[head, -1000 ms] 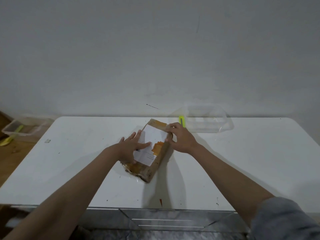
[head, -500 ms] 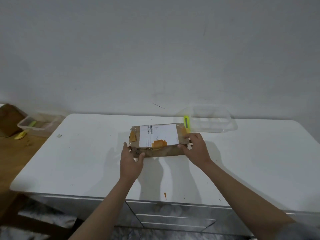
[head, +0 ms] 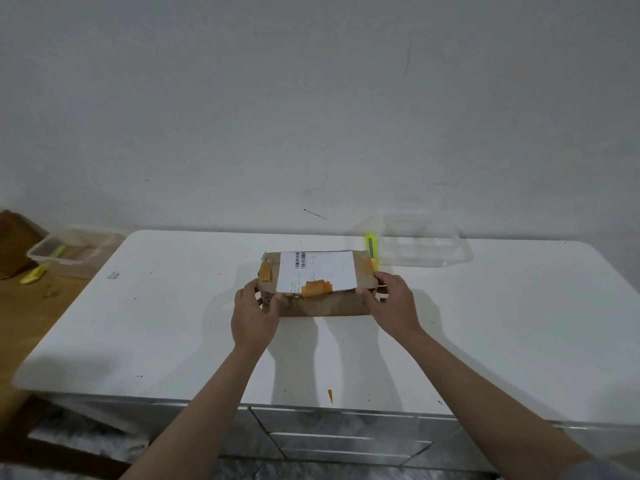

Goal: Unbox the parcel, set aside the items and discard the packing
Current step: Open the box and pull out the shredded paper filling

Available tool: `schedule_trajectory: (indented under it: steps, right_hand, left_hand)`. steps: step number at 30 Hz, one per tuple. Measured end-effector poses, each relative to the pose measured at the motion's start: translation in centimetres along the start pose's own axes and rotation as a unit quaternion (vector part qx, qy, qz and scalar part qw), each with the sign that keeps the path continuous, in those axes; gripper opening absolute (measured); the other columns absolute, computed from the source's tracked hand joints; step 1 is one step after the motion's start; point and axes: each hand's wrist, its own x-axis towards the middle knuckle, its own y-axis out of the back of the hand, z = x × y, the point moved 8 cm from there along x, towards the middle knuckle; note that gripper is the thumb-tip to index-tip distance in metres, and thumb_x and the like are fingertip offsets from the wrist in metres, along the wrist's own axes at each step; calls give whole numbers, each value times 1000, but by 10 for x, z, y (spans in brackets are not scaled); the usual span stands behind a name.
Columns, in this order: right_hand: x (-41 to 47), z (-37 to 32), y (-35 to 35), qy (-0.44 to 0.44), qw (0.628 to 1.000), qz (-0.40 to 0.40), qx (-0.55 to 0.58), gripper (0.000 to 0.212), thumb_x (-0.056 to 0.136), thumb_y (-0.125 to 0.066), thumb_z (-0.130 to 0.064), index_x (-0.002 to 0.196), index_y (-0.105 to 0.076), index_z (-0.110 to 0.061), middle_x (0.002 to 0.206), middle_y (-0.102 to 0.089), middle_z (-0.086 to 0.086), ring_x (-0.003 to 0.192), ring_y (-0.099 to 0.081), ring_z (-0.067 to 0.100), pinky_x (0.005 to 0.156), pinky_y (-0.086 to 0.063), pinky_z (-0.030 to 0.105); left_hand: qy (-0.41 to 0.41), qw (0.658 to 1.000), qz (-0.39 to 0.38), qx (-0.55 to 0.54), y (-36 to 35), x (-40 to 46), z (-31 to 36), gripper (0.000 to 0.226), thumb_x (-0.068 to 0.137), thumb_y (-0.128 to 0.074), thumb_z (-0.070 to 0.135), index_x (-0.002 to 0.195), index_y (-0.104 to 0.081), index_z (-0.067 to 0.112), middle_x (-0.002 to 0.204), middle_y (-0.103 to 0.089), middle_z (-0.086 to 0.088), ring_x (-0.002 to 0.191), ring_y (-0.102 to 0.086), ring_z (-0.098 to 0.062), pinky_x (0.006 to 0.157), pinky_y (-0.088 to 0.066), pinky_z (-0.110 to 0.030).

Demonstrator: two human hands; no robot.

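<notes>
- The white table (head: 485, 323) stands before you against a grey wall.
- Your left hand (head: 254, 315) and right hand (head: 393, 303) grip the taped parcel (head: 317, 284) mid-table by its ends.
- Behind it, the clear tub (head: 420, 242) holds a green cutter (head: 372, 247).

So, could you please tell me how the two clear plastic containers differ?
The clear container on the table sits behind the parcel and looks empty, apart from the yellow-green cutter at its left. The clear container on the floor sits lower, left, holding a yellow-green item. Both are transparent, rectangular.
</notes>
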Motion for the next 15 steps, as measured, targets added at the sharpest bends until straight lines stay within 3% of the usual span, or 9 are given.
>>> schedule_trajectory:
  steps: [5,8,11,15]
  right_hand:
    - [-2,-6,3,12,999,34,-10,48,81,-71,-36,116,-61,-6,95,-61,4,87,-60,21,82,-52,33]
    - [-2,-12,6,0,998,58,-7,46,82,-69,-37,118,-59,-10,77,-61,-2,76,-60,19,71,-48,26]
    - [-1,-18,8,7,997,70,-33,45,83,-66,-42,118,-58,-15,60,-54,-8,65,-56,14,60,-40,22]
    - [2,-21,10,12,995,73,-74,46,83,-61,-51,118,-54,-21,74,-63,-2,71,-57,15,64,-37,26]
  left_hand:
    - [6,999,18,42,2,0,-1,40,86,-63,40,118,-50,19,103,-63,6,94,-66,-22,74,-48,-34]
    - [4,998,22,64,3,1,2,40,87,-60,44,116,-50,17,93,-62,7,89,-67,-25,71,-49,-36]
    - [-3,997,26,78,5,3,7,44,87,-57,49,118,-50,18,97,-68,0,87,-68,-26,68,-50,-36]
    - [-25,995,18,97,8,9,11,53,87,-56,50,128,-45,19,104,-69,0,91,-67,-26,66,-48,-33]
